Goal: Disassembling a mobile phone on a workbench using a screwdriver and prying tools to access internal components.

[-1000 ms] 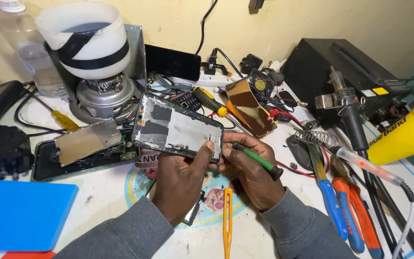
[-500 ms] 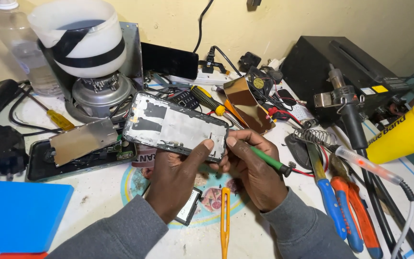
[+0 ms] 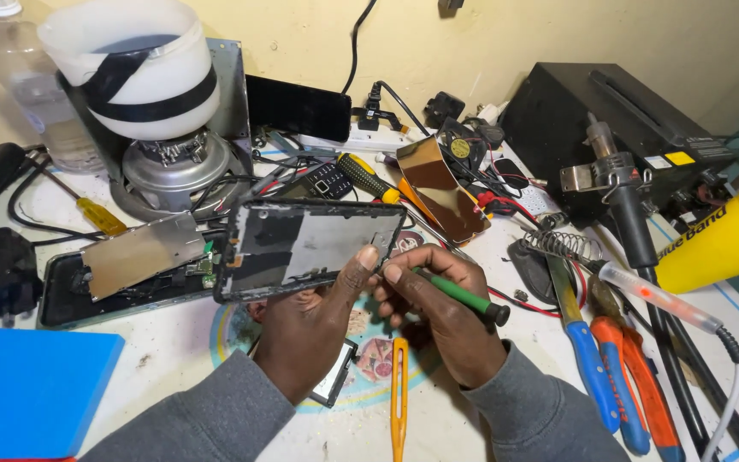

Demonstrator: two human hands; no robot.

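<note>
left hand covering phone frame underside, screwdriver tip hidden

Left hand grips phone frame; right hand holds screwdriver

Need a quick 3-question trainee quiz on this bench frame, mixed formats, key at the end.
1. True or false: the left hand holds the phone frame up off the table.
2. The right hand grips a tool with a handle of which colour? A) yellow B) green C) blue
3. Fill in: the orange pry tool lies on the table just below the ____.

Key: 1 true; 2 B, the green-handled screwdriver; 3 hands.
</note>
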